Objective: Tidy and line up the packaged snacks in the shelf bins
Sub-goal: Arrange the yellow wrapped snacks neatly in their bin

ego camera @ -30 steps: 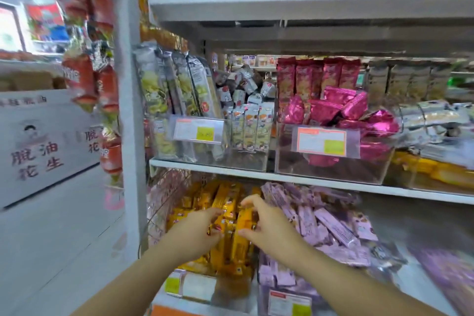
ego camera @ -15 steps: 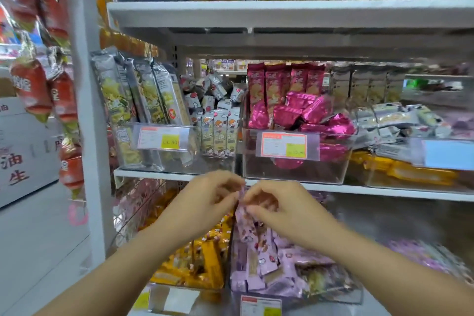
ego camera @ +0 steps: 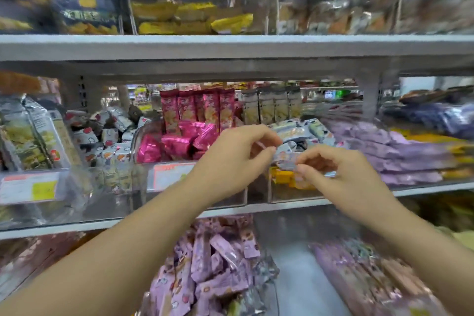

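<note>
On the middle shelf [ego camera: 423, 188], one clear bin [ego camera: 154, 200] holds pink foil packets [ego camera: 177, 142]; the neighbouring bin [ego camera: 295, 195] holds silver-blue packets above yellow packets [ego camera: 282, 177]. Over this bin's front edge, the left hand [ego camera: 230, 161] and right hand [ego camera: 351, 177] each pinch one silver-blue snack packet [ego camera: 286, 154] with curled fingertips.

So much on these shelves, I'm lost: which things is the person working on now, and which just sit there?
In hand: left hand and right hand, both pinching one pale blue packet; matching packets piled behind it.
Lying about: pink foil packets; lilac packets on the shelf below; yellow packets on the top shelf.
</note>
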`<control>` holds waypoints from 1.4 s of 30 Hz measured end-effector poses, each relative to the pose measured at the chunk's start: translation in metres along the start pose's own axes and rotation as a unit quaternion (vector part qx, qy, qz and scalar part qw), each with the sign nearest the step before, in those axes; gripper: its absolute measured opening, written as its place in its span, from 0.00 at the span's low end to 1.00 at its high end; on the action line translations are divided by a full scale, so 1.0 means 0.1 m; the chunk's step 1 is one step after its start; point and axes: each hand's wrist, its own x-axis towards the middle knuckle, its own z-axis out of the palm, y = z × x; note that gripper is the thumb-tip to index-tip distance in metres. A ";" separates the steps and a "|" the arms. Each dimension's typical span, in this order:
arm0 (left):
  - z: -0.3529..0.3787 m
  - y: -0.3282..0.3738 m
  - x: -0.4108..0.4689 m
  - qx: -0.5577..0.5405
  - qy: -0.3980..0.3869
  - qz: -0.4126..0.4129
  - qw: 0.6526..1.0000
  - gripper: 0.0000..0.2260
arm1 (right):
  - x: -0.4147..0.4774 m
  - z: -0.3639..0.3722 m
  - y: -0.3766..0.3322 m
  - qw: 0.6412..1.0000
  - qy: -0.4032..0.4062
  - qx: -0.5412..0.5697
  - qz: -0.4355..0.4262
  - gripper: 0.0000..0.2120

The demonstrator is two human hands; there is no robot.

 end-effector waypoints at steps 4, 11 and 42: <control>0.24 0.14 0.44 0.016 -0.057 -0.001 0.998 0.07 | 0.09 -0.40 0.32 0.998 0.048 -0.039 0.006 0.14; 0.62 0.11 1.16 0.027 -0.260 -0.075 0.962 0.05 | 0.34 -0.85 0.92 0.986 0.056 -0.155 0.013 0.11; 1.20 -0.06 1.78 0.068 -0.539 -0.166 0.823 0.24 | 0.44 -1.04 1.17 0.968 -0.096 -0.230 0.014 0.16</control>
